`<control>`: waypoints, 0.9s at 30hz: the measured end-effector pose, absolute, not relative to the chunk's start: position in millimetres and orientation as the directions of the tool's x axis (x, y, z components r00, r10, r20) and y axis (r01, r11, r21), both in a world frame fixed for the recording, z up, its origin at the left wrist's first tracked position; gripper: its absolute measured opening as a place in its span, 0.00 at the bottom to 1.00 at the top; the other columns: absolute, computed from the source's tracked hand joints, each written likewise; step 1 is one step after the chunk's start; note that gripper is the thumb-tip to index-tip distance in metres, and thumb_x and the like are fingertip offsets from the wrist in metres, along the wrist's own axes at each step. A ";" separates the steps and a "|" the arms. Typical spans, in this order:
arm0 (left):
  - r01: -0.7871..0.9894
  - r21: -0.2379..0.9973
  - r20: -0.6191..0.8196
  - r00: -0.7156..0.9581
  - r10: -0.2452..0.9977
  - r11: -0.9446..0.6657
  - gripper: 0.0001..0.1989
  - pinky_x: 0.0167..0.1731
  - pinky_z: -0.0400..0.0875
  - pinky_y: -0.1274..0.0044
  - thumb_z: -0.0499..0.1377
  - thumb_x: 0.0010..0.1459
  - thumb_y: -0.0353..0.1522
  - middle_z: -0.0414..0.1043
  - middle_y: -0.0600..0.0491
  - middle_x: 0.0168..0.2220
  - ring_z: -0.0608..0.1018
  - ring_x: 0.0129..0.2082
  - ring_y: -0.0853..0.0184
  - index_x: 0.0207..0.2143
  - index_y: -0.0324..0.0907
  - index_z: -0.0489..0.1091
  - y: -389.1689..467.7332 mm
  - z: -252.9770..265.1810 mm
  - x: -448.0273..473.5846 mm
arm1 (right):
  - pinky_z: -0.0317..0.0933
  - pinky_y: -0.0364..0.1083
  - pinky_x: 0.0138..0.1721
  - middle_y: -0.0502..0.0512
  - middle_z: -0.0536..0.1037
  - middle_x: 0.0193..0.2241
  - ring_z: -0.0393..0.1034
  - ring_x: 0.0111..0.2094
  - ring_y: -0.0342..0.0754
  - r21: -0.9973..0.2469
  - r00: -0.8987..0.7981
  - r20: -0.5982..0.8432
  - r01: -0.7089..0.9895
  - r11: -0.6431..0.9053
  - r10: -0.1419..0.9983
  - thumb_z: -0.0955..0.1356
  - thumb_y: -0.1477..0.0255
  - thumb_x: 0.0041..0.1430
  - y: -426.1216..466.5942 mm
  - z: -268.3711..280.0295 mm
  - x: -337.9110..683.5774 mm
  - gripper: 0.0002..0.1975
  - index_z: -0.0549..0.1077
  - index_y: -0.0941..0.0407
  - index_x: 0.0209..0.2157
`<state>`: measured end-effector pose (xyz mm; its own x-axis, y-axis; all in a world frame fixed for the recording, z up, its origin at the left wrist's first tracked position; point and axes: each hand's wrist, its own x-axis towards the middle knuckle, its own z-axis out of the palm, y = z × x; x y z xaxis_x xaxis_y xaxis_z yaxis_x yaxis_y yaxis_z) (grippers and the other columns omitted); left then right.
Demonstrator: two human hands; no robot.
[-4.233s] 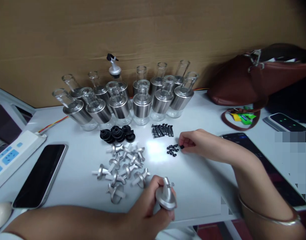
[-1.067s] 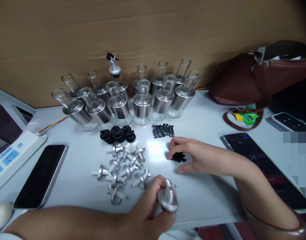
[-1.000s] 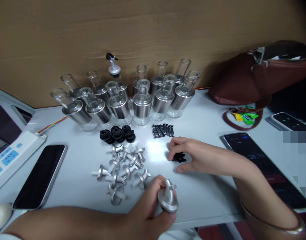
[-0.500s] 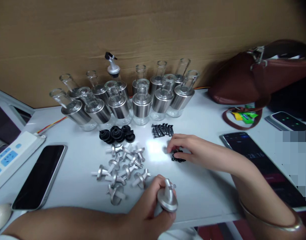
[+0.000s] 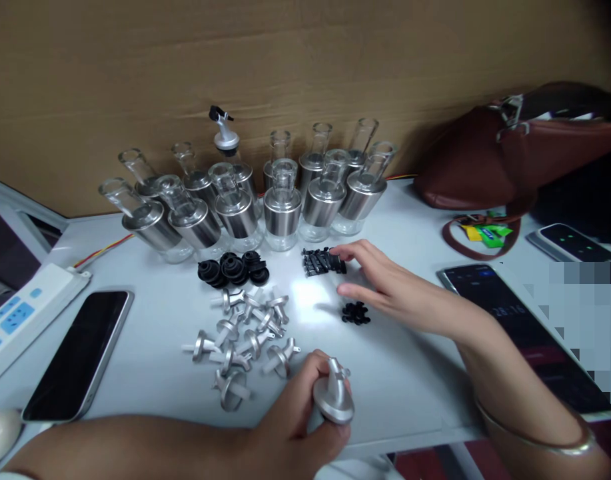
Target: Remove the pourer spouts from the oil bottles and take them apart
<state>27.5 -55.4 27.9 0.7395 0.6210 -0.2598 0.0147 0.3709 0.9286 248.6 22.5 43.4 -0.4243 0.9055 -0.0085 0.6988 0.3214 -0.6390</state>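
Near the table's front edge, my left hand [image 5: 305,407] is closed around a silver pourer spout [image 5: 335,397], its nozzle pointing up. My right hand [image 5: 380,280] has its thumb and fingers apart, the fingertips at the right end of a pile of narrow black pieces [image 5: 318,262]. Below that hand lies a cluster of small black parts [image 5: 356,313]. Several more silver pourer spouts [image 5: 255,343] with pale tubes are scattered left of centre. Black ribbed stoppers [image 5: 234,269] are heaped behind them.
Several glass bottles with steel bands [image 5: 282,210] stand along the cardboard wall; one back bottle carries a fitted pourer [image 5: 227,137]. A phone [image 5: 80,353] and power strip [image 5: 20,320] lie left. A brown bag [image 5: 465,153] and a large phone [image 5: 515,327] are on the right.
My right hand has moved away from the small black parts, up to the pile of narrow black pieces, and its fingers have spread. My left hand stays in place with the spout.
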 end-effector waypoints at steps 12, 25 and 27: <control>-0.035 0.918 -0.228 0.768 0.599 0.394 0.09 0.28 0.54 0.75 0.52 0.54 0.33 0.51 0.57 0.28 0.56 0.28 0.70 0.35 0.44 0.52 -56.2 28.0 28.4 | 0.31 0.72 0.63 0.69 0.43 0.69 0.27 0.69 0.66 -0.183 -0.586 0.242 0.755 0.630 0.773 0.53 0.42 0.60 26.0 2.6 206.8 0.44 0.48 0.59 0.67; -0.082 0.936 -0.170 0.747 0.643 0.343 0.09 0.33 0.57 0.74 0.53 0.58 0.34 0.53 0.56 0.31 0.58 0.30 0.69 0.35 0.43 0.52 -58.3 20.5 27.2 | 0.33 0.70 0.64 0.68 0.40 0.69 0.28 0.69 0.64 -0.170 -0.575 0.080 0.797 0.579 0.814 0.53 0.40 0.58 23.3 -10.4 205.5 0.48 0.46 0.61 0.68; -0.063 0.939 -0.178 0.751 0.636 0.337 0.09 0.33 0.57 0.74 0.52 0.59 0.36 0.53 0.56 0.31 0.57 0.30 0.68 0.34 0.44 0.52 -57.5 20.6 27.8 | 0.33 0.71 0.63 0.68 0.41 0.69 0.28 0.69 0.64 -0.170 -0.578 0.079 0.795 0.582 0.812 0.53 0.40 0.58 23.5 -11.1 205.3 0.48 0.47 0.61 0.68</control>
<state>27.8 -57.5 20.6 0.7505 0.6363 -0.1784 -0.0628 0.3373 0.9393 205.3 23.5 -11.1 -0.5780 0.8122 0.0791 0.7951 0.5823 -0.1695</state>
